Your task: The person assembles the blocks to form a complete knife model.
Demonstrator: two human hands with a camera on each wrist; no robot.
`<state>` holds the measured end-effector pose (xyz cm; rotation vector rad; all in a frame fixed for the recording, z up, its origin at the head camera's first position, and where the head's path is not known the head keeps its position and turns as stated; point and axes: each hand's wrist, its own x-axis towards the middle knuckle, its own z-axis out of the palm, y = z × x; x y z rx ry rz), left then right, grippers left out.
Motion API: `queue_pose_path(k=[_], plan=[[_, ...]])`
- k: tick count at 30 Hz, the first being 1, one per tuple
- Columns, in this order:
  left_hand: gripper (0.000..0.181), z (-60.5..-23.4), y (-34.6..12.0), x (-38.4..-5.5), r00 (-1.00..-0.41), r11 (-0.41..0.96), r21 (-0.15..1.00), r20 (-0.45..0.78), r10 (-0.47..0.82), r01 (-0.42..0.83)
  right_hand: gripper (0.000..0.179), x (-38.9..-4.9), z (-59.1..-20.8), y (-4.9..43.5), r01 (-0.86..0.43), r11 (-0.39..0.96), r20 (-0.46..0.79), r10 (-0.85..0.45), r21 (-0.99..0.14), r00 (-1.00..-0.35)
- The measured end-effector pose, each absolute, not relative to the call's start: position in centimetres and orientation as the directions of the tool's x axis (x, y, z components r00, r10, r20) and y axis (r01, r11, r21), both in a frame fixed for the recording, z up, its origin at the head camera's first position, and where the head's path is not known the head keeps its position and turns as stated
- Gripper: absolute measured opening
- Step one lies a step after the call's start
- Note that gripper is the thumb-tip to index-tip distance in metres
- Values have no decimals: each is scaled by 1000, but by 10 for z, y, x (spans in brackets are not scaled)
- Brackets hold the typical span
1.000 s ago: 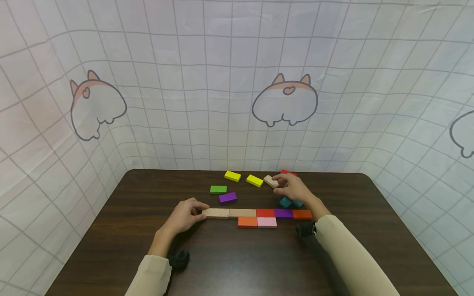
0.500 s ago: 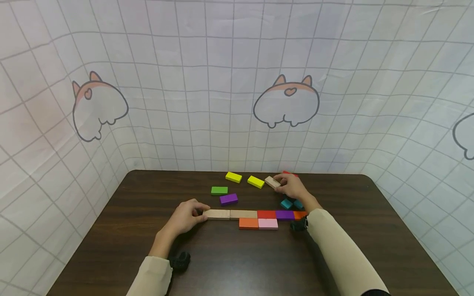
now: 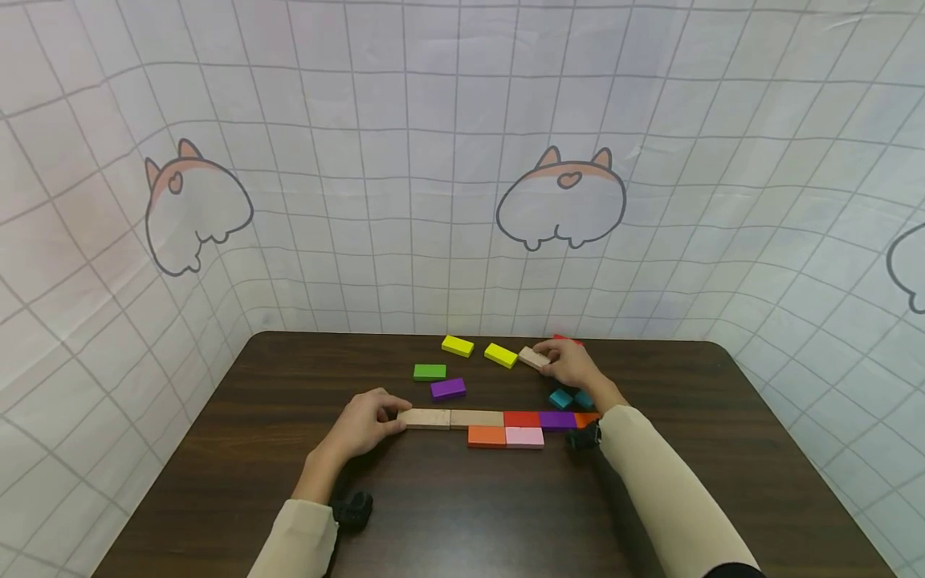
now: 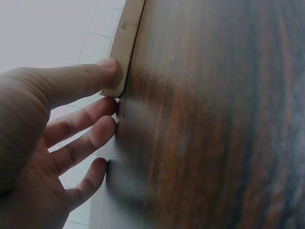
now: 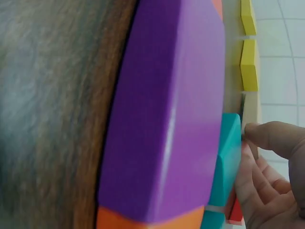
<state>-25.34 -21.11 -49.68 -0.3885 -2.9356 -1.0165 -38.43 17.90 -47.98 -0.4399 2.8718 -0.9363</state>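
In the head view, my left hand [image 3: 364, 421] pinches the left end of a plain wooden block [image 3: 426, 419]. That block heads a row with a second wooden block [image 3: 477, 418], a red block [image 3: 522, 419], a purple block [image 3: 557, 421] and an orange block [image 3: 585, 420]. The left wrist view has the thumb [image 4: 90, 78] on the block's side, other fingers loosely bent below. Farther back, my right hand [image 3: 571, 363] pinches another wooden block [image 3: 532, 358] by its right end; in the right wrist view the thumb [image 5: 271, 136] presses it.
Against the row's front side lie an orange block [image 3: 486, 436] and a pink block [image 3: 523, 437]. Behind it are a purple block [image 3: 448, 389], a green block [image 3: 429, 372], two yellow blocks [image 3: 500, 355], two teal blocks [image 3: 560, 399] and a partly hidden red block [image 3: 567, 339].
My right thumb and fingers have closed onto the back wooden block, and the right forearm has shifted left over the row's orange end. My left hand has stayed in place.
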Motion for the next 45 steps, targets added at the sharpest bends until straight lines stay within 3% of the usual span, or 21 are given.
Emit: queue_pose_path(k=[14,26,45], plan=[[25,-494,-211,-255,-964,750,610,98,248,255,41,-363,-464,198,-324,708,8,-411,-627,-912],[25,-495,-209,-255,-962,746,613,98,254,260,40,-325,-450,227,-358,670,-31,-495,-650,-869],[26,-497,-210,-253,-966,752,612,88,244,245,38,-264,-467,256,-459,580,-12,-629,-673,-777]])
